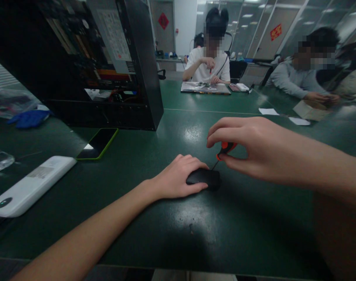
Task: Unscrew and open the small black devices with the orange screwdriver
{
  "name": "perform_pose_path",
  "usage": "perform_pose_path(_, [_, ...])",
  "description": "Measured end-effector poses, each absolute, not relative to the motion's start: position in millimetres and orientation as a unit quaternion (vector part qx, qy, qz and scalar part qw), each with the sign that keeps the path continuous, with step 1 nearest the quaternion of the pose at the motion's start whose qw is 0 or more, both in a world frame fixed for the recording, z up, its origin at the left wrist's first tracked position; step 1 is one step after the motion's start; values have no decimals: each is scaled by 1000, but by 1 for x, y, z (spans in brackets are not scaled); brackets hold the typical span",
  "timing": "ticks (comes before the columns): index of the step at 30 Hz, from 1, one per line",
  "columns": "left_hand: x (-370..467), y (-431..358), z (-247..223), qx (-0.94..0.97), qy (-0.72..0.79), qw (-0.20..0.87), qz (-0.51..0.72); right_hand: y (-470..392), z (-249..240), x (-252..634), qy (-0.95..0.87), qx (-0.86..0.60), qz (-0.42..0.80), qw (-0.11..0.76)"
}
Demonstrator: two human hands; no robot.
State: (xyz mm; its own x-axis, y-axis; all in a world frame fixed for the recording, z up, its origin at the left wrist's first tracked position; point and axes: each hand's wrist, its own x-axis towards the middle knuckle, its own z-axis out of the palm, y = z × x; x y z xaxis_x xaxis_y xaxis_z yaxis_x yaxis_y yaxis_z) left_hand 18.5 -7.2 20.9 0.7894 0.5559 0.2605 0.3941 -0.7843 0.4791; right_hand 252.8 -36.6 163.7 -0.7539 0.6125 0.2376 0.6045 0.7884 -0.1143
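A black computer mouse (203,178) lies on the green table (172,218) near the middle of the view. My left hand (183,175) is closed round its left part, thumb on the near side and fingers over the far side. My right hand (242,144) pinches the orange and black handle of a screwdriver (224,149) between thumb and fingers. The thin shaft slants down to the left, and its lower end meets the far edge of the mouse. Whether the tip sits in a screw is too small to tell.
An open black computer case (142,70) stands back left. Near it are a green-edged phone (99,144), a white device (34,185) and a blue glove (31,118). Two people (208,64) sit across the table, one with a flat panel (205,88). White papers (268,111) lie at right.
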Motion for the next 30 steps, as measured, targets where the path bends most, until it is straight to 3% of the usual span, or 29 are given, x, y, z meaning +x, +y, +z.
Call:
perform_pose_path(6, [14,-5,24,930,251,190,190,-31,162,253,-923,-364,-26,122])
perform_pose_path(12, [11,-2,27,929,252,180,205,-39,164,255,-949,-283,49,131])
perform_pose_path(18, [9,-1,29,930,251,170,205,-36,161,253,-931,-339,-8,135])
perform_pose_path(22, [7,0,30,929,256,165,209,-40,164,253,-946,-291,34,135])
perform_pose_path(30, [8,1,29,930,255,166,207,-36,159,247,-935,-304,34,182])
